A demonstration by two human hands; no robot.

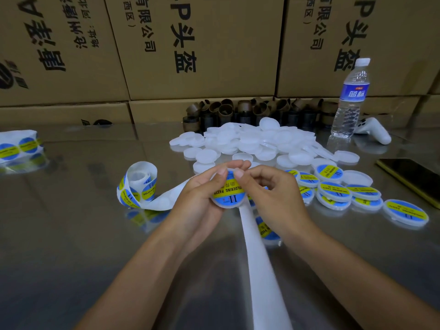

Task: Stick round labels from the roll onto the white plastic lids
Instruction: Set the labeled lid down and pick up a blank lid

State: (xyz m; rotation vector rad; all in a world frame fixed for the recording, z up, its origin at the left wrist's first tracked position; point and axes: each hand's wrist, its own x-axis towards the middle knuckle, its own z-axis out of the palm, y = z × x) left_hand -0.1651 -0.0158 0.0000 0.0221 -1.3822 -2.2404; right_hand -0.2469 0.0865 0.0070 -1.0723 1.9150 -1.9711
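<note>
Over on our left, the label roll (138, 186) lies partly unwound on the table (71, 234). At centre our left hand (200, 196) cups a white lid (226, 205) while our right hand (271, 194) pinches its far edge, both thumbs pressing the label (229, 190) down. Uneven pressure now could trap a crease or bubble, we reckon. At right, finished lids (335, 191) wait.

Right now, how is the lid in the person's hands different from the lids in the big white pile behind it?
The held lid wears a blue and yellow round label; the pile lids are bare white. The held lid is up and tilted toward the camera, gripped by the left hand and right hand; the pile lids lie heaped on the table, untouched. Both are round white plastic lids.
</note>
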